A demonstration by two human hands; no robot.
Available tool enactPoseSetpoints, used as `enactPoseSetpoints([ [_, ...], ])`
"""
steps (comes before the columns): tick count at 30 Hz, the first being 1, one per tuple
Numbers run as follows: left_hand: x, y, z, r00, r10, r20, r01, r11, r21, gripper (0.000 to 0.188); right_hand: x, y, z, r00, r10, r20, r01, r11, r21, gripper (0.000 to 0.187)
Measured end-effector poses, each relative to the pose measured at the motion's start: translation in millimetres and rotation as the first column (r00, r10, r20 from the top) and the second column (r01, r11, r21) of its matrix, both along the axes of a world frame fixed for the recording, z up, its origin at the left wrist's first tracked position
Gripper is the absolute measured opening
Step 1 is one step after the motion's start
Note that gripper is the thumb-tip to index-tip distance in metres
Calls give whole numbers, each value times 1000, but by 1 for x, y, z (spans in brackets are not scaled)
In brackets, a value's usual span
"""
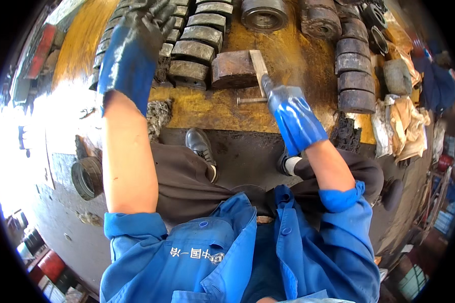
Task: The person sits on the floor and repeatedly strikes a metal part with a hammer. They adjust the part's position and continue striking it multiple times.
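Note:
My left hand [146, 21], in a blue and black glove, reaches to the far left over rows of dark metal blocks [191, 69]. Its fingers look apart, with nothing seen in them; whether they touch a block I cannot tell. My right hand [284, 99], in a blue glove with a dark finger part, is closed round a flat pale strip [258, 64]. The strip points away from me and lies beside a rusty, curved metal block [233, 69]. Just left of that hand a small bolt-like metal pin [251, 101] lies on the yellowish worktable [202, 112].
A thick metal ring [264, 16] stands at the far middle. Round metal pieces [356, 81] line the right side, near crumpled sacks [408, 126]. A hollow metal cylinder [87, 178] sits at the left. My shoes [199, 144] are below the table's near edge.

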State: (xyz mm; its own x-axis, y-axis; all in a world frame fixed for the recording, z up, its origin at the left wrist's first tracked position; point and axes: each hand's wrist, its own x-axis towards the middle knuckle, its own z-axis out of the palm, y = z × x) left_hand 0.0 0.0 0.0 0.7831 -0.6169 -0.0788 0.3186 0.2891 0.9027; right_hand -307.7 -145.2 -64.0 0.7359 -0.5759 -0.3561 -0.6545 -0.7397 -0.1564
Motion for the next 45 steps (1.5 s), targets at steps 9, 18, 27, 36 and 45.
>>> enactPoseSetpoints([
  [9,-23,-18,-20,991,-73,112,65,995,76,69,-27,13,41,992,-64,107,46,986,163,29],
  [18,-77,-24,-13,920,-252,299,112,902,416,69,-81,5,-27,237,-701,672,64,702,710,30],
  [27,-58,-88,-192,615,-430,661,-314,635,706,36,-103,-18,-1,335,-880,336,115,392,913,29],
  [36,-56,-91,-265,615,-352,706,-347,683,643,37,-83,-87,-17,319,-945,70,72,98,993,34],
  [45,-79,-115,-234,782,-152,605,-150,896,418,45,-41,-88,1,718,-692,71,541,621,567,38],
])
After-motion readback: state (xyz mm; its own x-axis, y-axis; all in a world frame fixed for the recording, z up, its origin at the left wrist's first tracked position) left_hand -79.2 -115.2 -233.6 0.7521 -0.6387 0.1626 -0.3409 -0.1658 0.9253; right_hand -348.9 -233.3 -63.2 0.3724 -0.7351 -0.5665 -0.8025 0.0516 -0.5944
